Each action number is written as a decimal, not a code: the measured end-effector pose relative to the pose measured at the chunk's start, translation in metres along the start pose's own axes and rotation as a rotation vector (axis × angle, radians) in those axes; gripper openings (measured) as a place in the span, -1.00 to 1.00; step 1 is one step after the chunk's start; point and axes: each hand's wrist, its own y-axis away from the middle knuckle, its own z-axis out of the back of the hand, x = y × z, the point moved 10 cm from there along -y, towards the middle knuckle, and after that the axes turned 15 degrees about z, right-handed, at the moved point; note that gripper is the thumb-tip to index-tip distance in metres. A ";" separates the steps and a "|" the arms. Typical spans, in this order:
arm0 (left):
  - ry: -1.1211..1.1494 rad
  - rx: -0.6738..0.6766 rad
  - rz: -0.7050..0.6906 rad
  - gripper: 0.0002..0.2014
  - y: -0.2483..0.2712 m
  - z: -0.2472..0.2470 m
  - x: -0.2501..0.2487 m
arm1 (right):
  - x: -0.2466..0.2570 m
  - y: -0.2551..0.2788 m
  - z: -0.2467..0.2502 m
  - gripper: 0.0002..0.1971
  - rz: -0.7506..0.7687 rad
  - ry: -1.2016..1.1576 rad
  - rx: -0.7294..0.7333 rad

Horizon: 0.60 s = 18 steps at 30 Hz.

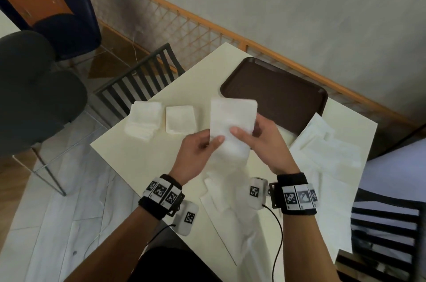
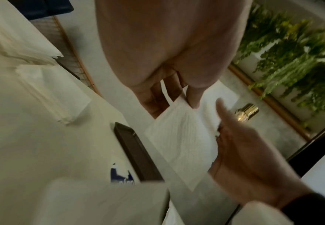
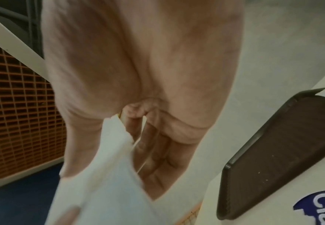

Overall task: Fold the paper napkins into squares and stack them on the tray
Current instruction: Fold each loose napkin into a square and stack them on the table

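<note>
White paper napkin (image 1: 232, 124) held above the desk (image 1: 143, 157) at frame centre, partly folded into an upright oblong; texture faintly embossed, lower part blurred. Left hand (image 1: 198, 152) pinching the lower left edge, thumb on the front face. Right hand (image 1: 260, 141) pinching the right side, thumb on front, fingers behind. In the left wrist view the same napkin (image 2: 179, 141) seen between both hands.

Brown tray (image 1: 276, 92) lying flat on the desk, upper right of centre, just behind the held napkin; nothing seen on its visible surface. Tray rim (image 3: 273, 152) also at right in the right wrist view.

Two small white piles left of the held napkin: folded square (image 1: 180, 119) lying flat, and a looser stack (image 1: 144, 120) at the desk's left edge. Exact sheet count in each not resolvable.

Unfolded napkins (image 1: 322, 143) spread at right of the desk, overlapping; more sheets (image 1: 230, 208) near the bottom centre. Number uncertain.

Writing: blue label (image 3: 323, 205) at lower right of the right wrist view, letters "Cla" legible, remainder cut off. Same label in the left wrist view too blurred to read.

Wrist bands (image 1: 162, 194) with black-and-white square markers on both wrists. Two dark slatted chairs (image 1: 143, 76), upper left and lower right.
</note>
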 end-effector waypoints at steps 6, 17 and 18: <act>0.080 -0.049 -0.099 -0.80 0.008 0.021 -0.036 | -0.014 0.004 0.000 -0.87 0.066 -0.020 -0.106; 0.104 0.001 -0.243 -0.68 0.017 0.032 -0.056 | -0.004 0.005 -0.020 -0.70 0.176 -0.276 -0.224; 0.119 0.006 -0.231 -0.66 0.017 0.032 -0.055 | -0.004 0.004 -0.021 -0.71 0.179 -0.294 -0.234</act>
